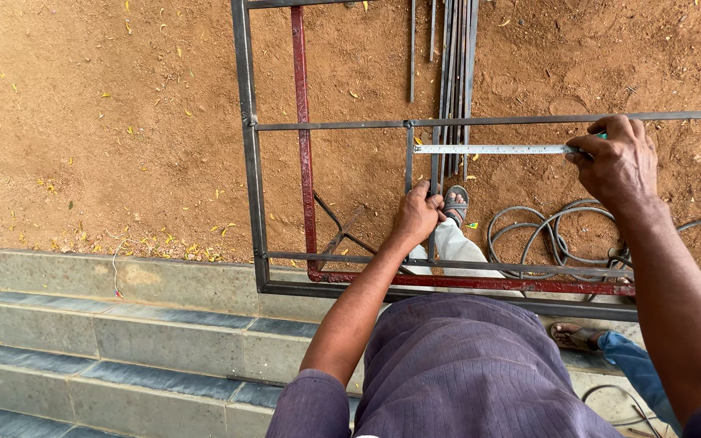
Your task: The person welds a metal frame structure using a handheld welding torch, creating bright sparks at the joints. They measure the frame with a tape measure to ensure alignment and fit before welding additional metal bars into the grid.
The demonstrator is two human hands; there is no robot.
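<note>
Shirt [464, 365]: soft purple-grey cloth, wrinkled, right at the bottom edge, closest to the camera.

Steps [123, 341]: grey stone slabs, flat and a bit dusty, running along the lower left.

Other feet: sandalled foot with blue jeans [610, 345] at lower right; another sandalled foot [456, 204] with a pale trouser leg poking through the frame.

Metal frame [247, 162]: welded grid of grey square-section bar, dull and slightly rusty, lying flat over the dirt; one rust-red painted bar [302, 138] runs just inside the left edge and along the near side.

Left hand [417, 212]: wrapped around the short upright bar [408, 158] in the middle of the frame, fingers closed on it.

Right hand [618, 158]: pinching a steel tape [492, 149], thin silvery strip stretched flat from the upright bar to the hand, just under the long horizontal bar [529, 120].

Hose or cable [545, 231]: grey loops coiled on the ground under the frame, right side.

Loose rods [456, 65]: bundle of thin dark steel rods, straight, lying up top past the frame.

Ground [107, 122]: reddish-brown packed dirt, gritty, sprinkled with tiny yellow leaves.
</note>
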